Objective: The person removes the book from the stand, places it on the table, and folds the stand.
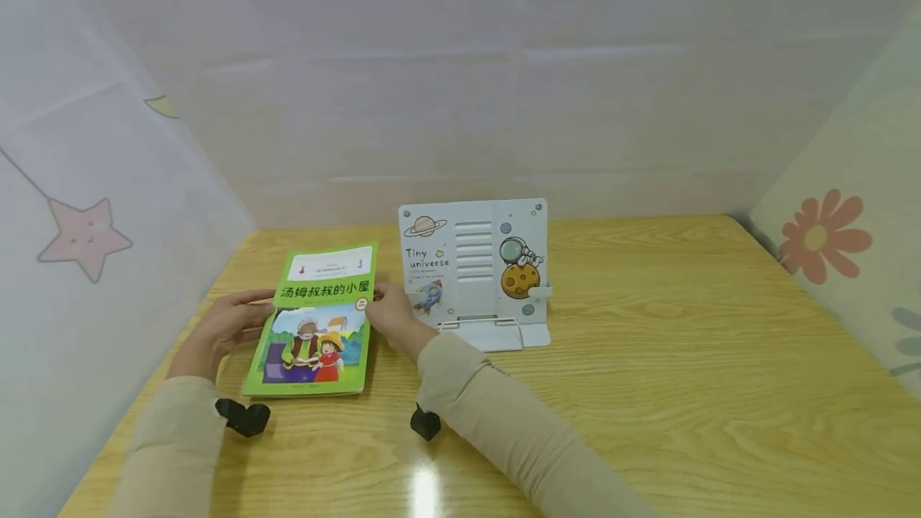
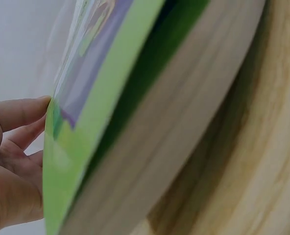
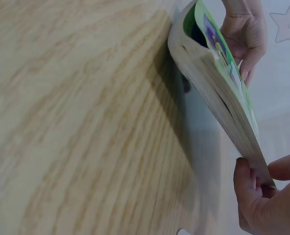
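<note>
Book [image 1: 314, 324]: likely light, bendy, slick-covered; best held by edges. Right grip [image 1: 396, 316] pinches; left grip [image 1: 225, 324] touches, relaxed.

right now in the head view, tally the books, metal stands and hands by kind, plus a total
Book: 1
White stand: 1
Hands, the left hand and the right hand: 2
Total: 4
</note>
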`<state>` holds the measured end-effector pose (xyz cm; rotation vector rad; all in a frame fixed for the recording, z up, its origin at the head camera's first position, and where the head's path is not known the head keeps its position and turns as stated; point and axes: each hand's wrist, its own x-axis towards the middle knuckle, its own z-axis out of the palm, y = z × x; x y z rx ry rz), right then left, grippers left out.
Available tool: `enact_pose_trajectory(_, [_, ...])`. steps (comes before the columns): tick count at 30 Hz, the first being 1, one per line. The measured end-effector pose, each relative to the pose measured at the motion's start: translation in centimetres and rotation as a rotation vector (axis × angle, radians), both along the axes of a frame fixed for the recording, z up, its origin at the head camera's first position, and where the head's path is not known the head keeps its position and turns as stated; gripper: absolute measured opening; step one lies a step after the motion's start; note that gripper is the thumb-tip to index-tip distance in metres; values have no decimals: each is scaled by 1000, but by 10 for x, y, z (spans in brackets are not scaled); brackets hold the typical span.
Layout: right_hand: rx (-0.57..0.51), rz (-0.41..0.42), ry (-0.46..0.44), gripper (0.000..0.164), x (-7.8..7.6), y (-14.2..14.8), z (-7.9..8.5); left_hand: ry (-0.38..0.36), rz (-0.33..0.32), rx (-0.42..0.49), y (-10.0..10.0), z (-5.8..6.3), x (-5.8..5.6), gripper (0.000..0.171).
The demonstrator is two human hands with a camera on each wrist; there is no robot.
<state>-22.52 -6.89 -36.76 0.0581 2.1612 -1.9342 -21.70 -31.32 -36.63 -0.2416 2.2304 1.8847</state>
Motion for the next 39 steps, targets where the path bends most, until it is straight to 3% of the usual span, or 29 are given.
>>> enact_pose_trajectory(4, [20, 11, -6, 44, 0, 0, -4, -16, 15, -66, 2, -3, -3, 57])
enact_pose_trajectory(9, [9, 18, -24, 44, -1, -1, -10, -46, 33, -80, 4, -6, -6, 54])
enact_pose_trajectory(20, [-14, 4, -89, 47, -7, -5, -24, -60, 5, -193, 2, -17, -12, 53])
enact_pose_trajectory(31, [-40, -20, -85, 43, -8, -7, -28, -73, 47, -235, 7, -16, -11, 48])
enact_pose_trajectory(39, [3, 2, -83, 45, -9, -7, -31, -36, 55, -276, 11, -14, -8, 46])
